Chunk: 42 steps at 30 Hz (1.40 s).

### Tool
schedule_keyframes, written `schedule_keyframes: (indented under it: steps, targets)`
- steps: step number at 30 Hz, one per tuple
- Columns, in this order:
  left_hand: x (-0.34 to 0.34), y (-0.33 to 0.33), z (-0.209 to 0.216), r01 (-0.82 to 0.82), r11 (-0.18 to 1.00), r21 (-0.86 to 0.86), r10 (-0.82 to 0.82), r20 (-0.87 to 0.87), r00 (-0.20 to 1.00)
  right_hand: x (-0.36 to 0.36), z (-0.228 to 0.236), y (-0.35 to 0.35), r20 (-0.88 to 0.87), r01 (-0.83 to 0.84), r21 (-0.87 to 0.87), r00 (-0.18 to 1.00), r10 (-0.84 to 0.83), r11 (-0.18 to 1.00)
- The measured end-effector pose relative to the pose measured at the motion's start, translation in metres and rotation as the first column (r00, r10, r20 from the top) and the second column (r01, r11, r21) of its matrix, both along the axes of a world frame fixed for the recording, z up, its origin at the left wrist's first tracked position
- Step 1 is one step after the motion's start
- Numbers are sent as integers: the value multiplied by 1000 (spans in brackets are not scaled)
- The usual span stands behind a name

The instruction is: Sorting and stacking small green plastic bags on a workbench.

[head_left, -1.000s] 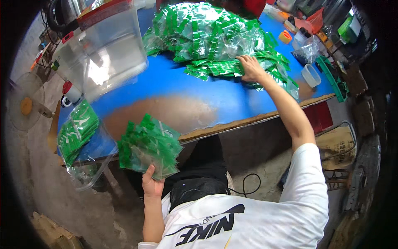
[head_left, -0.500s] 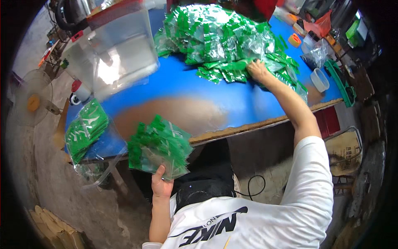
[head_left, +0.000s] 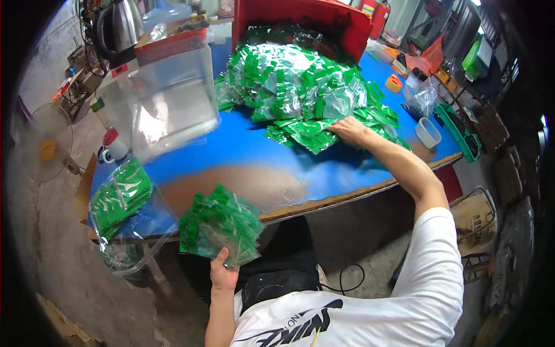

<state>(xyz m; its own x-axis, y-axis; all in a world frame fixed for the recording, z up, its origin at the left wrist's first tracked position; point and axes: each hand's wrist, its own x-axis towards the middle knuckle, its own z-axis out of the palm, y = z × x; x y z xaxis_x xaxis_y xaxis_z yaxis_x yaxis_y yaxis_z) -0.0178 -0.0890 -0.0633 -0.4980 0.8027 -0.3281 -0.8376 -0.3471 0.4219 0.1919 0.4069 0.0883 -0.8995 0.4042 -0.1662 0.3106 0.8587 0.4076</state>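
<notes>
A fanned stack of green-and-clear plastic packets (head_left: 222, 222) is gripped in my left hand (head_left: 224, 272), thumb on top, just off the table's front edge. My right hand (head_left: 351, 130) reaches to the front of a large heap of the same packets (head_left: 289, 87). Its fingers are closed on a green packet (head_left: 312, 134) at the heap's near side; the fingertips are partly hidden. To the left, a clear plastic bag (head_left: 136, 228) at the table's edge holds a neat pile of green packets (head_left: 118, 199).
The blue table (head_left: 243, 136) has a worn brown patch at the front. Behind the heap stands a red open box (head_left: 341, 29). A translucent plastic container (head_left: 167, 98) and a kettle (head_left: 118, 29) stand left; an orange tape roll (head_left: 393, 84) and a clear tub (head_left: 428, 133) lie right.
The view has tilted up, showing more of the red box. My right hand has shifted slightly left along the heap's front edge, with a packet drawn out there. My left hand keeps its stack.
</notes>
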Motion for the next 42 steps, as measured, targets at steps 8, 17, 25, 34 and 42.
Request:
schedule_keyframes:
  steps: [8, 17, 25, 34, 42]
  targets:
    - [-6, 1, 7, 48, 998, -41, -47, 26, 999, -53, 138, 15, -176, -59, -476, 984, -30, 877]
    - [-2, -6, -1, -13, 999, -38, 13, -14, 1000, -190, 66, -17, -69, -35, -993, 948, -309, 114]
    - [0, -8, 12, 8, 997, -78, -10, -32, 999, -133, 6, -32, -882, -263, -352, 415, -224, 898]
    - [-7, -6, 9, 62, 997, -54, -66, -89, 994, -106, -47, 14, -646, 92, 111, 763, 2, 990]
    - [2, -7, 15, 33, 998, -60, -38, -82, 996, -112, -37, 32, -403, 102, 176, 915, -23, 979]
